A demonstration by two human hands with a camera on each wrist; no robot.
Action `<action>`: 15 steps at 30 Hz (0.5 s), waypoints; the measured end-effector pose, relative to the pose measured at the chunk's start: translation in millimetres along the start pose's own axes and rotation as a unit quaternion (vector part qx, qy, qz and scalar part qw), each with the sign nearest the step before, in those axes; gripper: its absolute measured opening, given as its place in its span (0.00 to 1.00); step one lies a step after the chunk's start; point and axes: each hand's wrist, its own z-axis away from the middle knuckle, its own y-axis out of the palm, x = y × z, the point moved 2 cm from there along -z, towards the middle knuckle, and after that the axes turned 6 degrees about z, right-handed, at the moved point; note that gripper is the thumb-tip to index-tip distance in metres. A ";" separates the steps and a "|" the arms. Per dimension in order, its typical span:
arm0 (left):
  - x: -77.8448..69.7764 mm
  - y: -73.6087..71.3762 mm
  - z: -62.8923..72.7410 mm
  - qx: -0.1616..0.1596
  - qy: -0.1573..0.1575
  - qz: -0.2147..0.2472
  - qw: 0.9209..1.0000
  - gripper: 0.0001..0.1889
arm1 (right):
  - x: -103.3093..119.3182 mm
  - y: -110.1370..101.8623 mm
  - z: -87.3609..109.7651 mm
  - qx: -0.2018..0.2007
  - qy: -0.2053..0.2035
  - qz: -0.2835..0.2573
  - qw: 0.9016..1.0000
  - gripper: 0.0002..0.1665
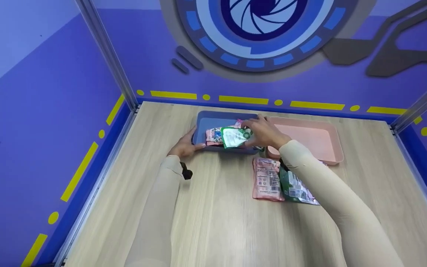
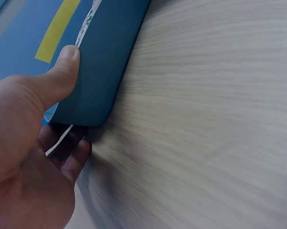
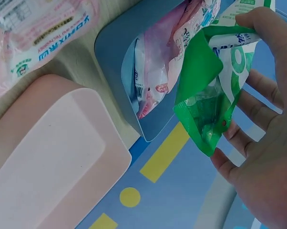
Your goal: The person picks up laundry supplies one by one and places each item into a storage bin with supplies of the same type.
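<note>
My left hand grips the left end of a blue plastic tray, thumb on the front rim and other fingers round the corner in the left wrist view. Over the tray, my right hand holds a green and white plastic packet between thumb and fingers. The right wrist view shows this packet's green end tilted down beside the fingers. Pink packets lie inside the blue tray, partly covered by the held one in the head view.
An empty-looking pink tray stands right of the blue one. In front of it lie a pink packet and a dark green packet, the latter partly behind my right sleeve. A blue wall rises behind the trays.
</note>
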 end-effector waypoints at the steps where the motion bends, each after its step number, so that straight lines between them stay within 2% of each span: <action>1: -0.2 0.1 -0.3 0.000 0.001 -0.001 1.000 0.50 | 0.0 -0.5 -0.8 0.000 0.002 -0.002 1.000 0.38; 9: 0.4 0.5 -1.0 0.001 0.007 -0.006 1.000 0.50 | -0.6 -2.9 -8.3 0.015 0.016 -0.040 0.999 0.42; 15: 0.6 0.4 -0.6 -0.002 0.007 -0.001 1.000 0.50 | 0.0 -4.2 -15.1 0.003 0.014 -0.033 0.999 0.41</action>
